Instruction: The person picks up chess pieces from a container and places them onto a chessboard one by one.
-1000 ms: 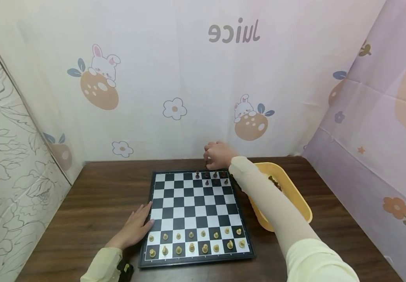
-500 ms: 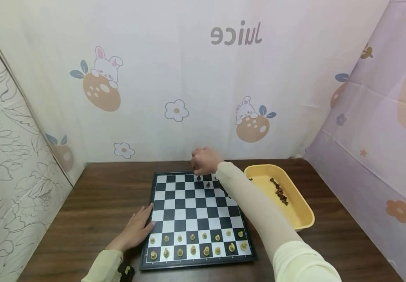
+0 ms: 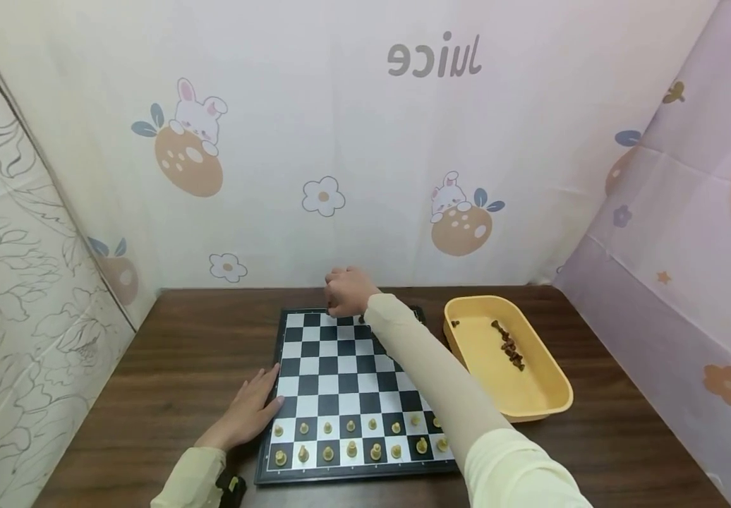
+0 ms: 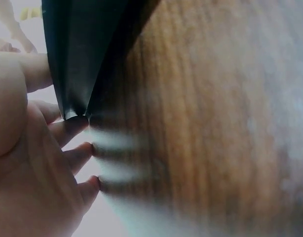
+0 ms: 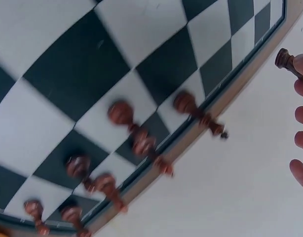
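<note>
A magnetic-looking black-and-white chessboard [image 3: 330,365] lies on the table. My left hand [image 3: 245,413] rests at its left edge, with fairly straight fingers touching the black rim [image 4: 75,59]. Over the far edge, my right hand [image 3: 349,291] pinches a dark brown chess piece [image 5: 285,60] between thumb and fingers, its base pointing at the board. Several dark brown pieces stand at the far right, among them a tall piece [image 5: 198,113] with a dark tip and a pawn [image 5: 35,211]. In the head view my right sleeve hides most of them. Cream pieces [image 3: 352,448] fill the two near rows.
A yellow tray [image 3: 546,377] stands right of the board, with a pile of dark brown chess pieces [image 3: 510,347] and a single small piece [image 3: 456,322] inside. Behind the wooden table [image 3: 194,339] hangs a printed curtain [image 3: 264,141]. My right forearm crosses the board's right side.
My right hand has moved left along the board's far edge, from the right-hand squares toward the middle. More of the yellow tray shows now. My left hand stays at the board's edge.
</note>
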Tool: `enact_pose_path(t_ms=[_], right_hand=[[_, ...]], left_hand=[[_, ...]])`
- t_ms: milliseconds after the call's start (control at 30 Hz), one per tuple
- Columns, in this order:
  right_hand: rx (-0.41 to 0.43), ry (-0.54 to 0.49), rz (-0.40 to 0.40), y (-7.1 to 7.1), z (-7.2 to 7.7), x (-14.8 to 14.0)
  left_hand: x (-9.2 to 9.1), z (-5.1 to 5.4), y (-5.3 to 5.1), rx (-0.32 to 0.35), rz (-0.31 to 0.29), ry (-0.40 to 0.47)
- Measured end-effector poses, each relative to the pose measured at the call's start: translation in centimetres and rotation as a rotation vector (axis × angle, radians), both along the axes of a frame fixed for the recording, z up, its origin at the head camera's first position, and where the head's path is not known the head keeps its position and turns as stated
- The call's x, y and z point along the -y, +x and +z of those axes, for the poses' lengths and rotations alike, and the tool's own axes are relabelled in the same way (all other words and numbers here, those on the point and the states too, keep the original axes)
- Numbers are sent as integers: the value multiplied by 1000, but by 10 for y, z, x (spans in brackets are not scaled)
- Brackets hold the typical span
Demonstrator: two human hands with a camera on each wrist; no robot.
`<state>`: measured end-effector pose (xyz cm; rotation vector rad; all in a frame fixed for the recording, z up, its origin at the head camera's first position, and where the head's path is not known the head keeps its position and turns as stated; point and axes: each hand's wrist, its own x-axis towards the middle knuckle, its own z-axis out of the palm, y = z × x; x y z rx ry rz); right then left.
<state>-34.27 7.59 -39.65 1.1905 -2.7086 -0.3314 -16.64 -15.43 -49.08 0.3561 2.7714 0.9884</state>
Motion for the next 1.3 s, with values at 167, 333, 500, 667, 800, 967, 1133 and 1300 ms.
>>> enact_pose_path(t_ms=[167, 333, 500, 667, 800, 967, 1133, 1300], right_hand=[[-21, 10, 20, 1, -8, 16], [-30, 34, -7, 2, -18, 23], [-15, 42, -20, 0, -29, 25], [-16, 31, -17, -4, -36, 27], [-4, 41, -31, -4, -35, 31], [17, 45, -57, -5, -34, 34], [34, 30, -62, -6, -31, 34], [22, 36, -57, -13, -15, 29]], left_hand=[[0, -1, 3, -1, 7, 8], [-3, -3, 4, 0, -2, 16], [-8, -4, 5, 4, -7, 26], [-10, -1, 5, 8, 1, 27], [-9, 0, 4, 7, 9, 25], [-7, 1, 3, -4, 5, 24], [-6, 1, 1, 1, 12, 16], [-3, 3, 0, 8, 19, 19]])
